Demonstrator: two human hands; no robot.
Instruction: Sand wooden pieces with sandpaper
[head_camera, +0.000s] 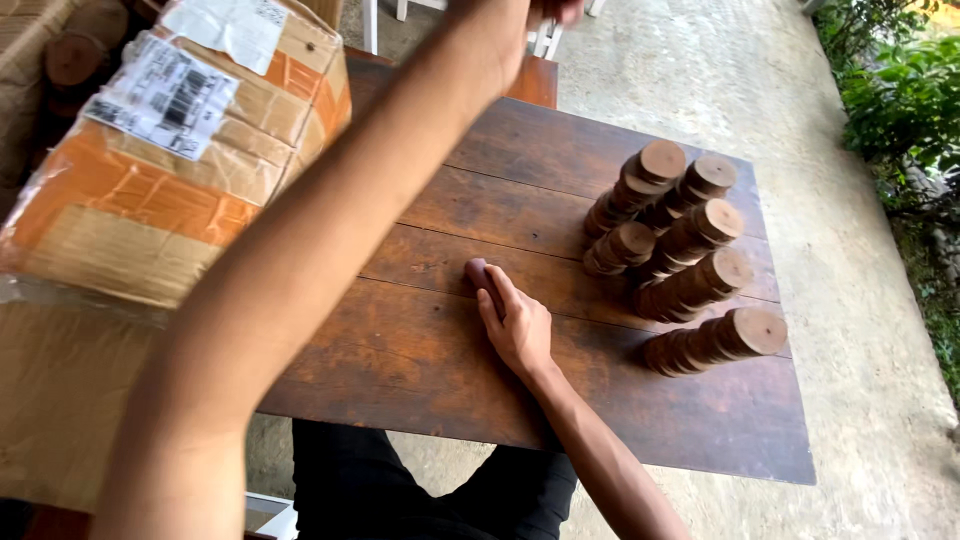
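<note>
The right hand lies on the dark wooden tabletop near its middle, fingers close together and curled lightly around a small brown wooden disc that rests flat on the boards; the fingertips touch the disc's right side. The left hand is stretched far forward past the far edge of the tabletop, with the forearm crossing the view diagonally; only part of this hand shows at the top border, and I cannot tell whether it is holding anything. Toward the right edge of the tabletop stand 6 stacks of round wooden discs, set close together in a cluster, well apart from the right hand. At the left edge, a large cardboard box wrapped in orange and clear tape, with white paper labels on top, sits beside the tabletop. Beyond the tabletop's right edge lies a concrete floor, and green plants grow along its far right side.
</note>
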